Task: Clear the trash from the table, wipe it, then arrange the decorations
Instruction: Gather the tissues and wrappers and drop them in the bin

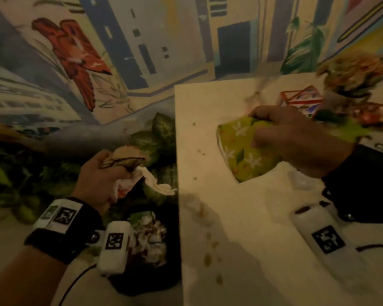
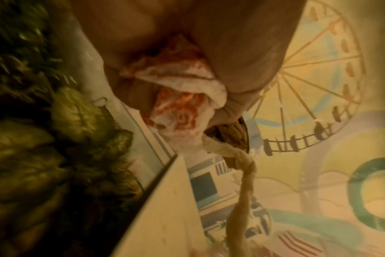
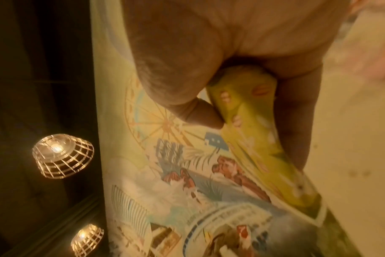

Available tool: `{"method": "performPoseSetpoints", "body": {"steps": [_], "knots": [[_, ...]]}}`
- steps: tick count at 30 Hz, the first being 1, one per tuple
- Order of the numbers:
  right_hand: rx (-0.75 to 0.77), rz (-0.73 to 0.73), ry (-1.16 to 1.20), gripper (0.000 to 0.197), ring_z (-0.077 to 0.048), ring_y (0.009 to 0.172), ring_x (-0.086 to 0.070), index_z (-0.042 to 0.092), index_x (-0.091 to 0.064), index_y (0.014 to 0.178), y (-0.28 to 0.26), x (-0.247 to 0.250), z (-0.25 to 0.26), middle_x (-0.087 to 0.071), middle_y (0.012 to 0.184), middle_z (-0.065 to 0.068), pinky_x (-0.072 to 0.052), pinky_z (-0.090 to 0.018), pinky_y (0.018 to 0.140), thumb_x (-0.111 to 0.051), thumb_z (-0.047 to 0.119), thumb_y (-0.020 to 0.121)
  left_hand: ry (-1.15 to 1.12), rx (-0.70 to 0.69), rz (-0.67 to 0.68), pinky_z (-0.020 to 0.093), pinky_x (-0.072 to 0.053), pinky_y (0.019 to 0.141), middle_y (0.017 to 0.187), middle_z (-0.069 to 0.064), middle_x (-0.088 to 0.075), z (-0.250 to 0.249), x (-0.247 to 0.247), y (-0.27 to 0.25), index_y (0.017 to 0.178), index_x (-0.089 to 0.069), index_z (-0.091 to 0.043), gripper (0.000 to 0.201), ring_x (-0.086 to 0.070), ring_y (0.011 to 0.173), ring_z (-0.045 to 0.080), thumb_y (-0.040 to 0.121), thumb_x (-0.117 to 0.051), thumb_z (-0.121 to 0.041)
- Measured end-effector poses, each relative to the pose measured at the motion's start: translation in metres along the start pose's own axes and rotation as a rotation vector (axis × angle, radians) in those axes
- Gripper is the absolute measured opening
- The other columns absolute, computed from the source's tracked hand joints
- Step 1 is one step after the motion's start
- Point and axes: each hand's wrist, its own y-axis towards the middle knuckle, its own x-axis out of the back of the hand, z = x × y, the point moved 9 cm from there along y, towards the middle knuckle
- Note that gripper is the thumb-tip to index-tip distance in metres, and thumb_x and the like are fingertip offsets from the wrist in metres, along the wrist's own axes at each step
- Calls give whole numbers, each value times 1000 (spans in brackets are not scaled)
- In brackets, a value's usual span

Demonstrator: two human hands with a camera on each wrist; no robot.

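My left hand [image 1: 102, 180] is off the table's left edge and grips a wad of trash [image 1: 128, 173]: a brown wrapper and a white tissue with red print [image 2: 180, 111]. A twisted strand [image 2: 242, 173] hangs from the wad. A black bin [image 1: 150, 272] with crumpled trash inside stands just below that hand. My right hand [image 1: 281, 135] holds a green floral cloth [image 1: 243, 151] down on the white table [image 1: 241, 250], thumb and fingers curled round a fold of the cloth [image 3: 248, 121]. Brown crumbs [image 1: 208, 241] dot the table near its left edge.
A red and white box [image 1: 301, 100] and a blurred bunch of flowers [image 1: 354, 71] sit at the table's far right. Leafy green plants [image 1: 155, 138] fill the gap between table and painted wall [image 1: 75, 51]. Wire-shade lamps [image 3: 62, 156] hang overhead.
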Motion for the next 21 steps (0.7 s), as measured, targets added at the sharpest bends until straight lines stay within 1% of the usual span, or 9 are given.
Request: {"method": "performPoseSetpoints", "body": {"steps": [3,5,8,10,11,13,17,19,21], "knots": [[-44,100,13,28,-24,75,-57,12,-58,83,22,-97,9,-57,78,-7,-51,-39,66,-51,23,58,98,80,-38,35,-40,54,71,17,-52,46,54,18,76,-52,-11,22,-51,62,27,75,-69,4],[-104,172,25,22,-25,76,-55,12,-53,90,38,-164,2,-52,80,-6,-49,-38,65,-55,22,70,128,139,-44,34,-43,56,74,14,-57,83,81,29,79,-53,-9,19,-55,63,26,78,-67,4],[-274,213,93,15,-18,75,-49,13,-45,96,59,-259,-36,-45,83,-4,-42,-31,63,-54,7,85,251,197,-58,33,-44,63,78,13,-58,139,112,46,86,-55,-3,10,-56,71,29,81,-61,3],[-419,176,156,21,-18,81,-51,12,-47,104,70,-312,-70,-49,90,-4,-47,-32,72,-55,5,85,359,250,-80,35,-47,62,74,12,-57,183,130,56,81,-54,-9,14,-56,69,29,78,-64,0],[-499,144,218,28,-22,91,-54,10,-48,112,74,-338,-92,-51,99,-6,-50,-37,83,-56,5,85,404,268,-81,39,-51,64,73,9,-58,202,135,60,78,-52,-17,20,-58,68,28,75,-67,-4],[-663,44,310,45,-32,112,-53,6,-44,127,74,-379,-135,-50,118,-10,-45,-45,101,-58,6,84,457,305,-82,41,-53,71,76,3,-59,237,141,67,76,-49,-26,27,-59,74,28,73,-68,-8],[-928,-91,490,67,-39,127,-44,9,-25,145,55,-438,-214,-36,146,-14,-40,-51,105,-58,11,88,547,348,-104,27,-35,74,90,1,-50,295,149,80,92,-45,-20,20,-46,82,19,86,-57,-6],[-997,-132,498,62,-40,130,-40,11,-24,148,43,-453,-248,-33,149,-15,-37,-51,107,-52,12,92,599,372,-86,28,-36,73,88,3,-51,329,151,90,90,-45,-19,14,-46,80,20,88,-56,-9],[-999,-175,472,54,-40,120,-49,13,-40,138,35,-464,-284,-45,140,-14,-43,-53,102,-53,10,87,635,394,-63,30,-40,71,83,3,-52,363,153,101,87,-48,-18,11,-50,77,23,87,-56,-11]]}}
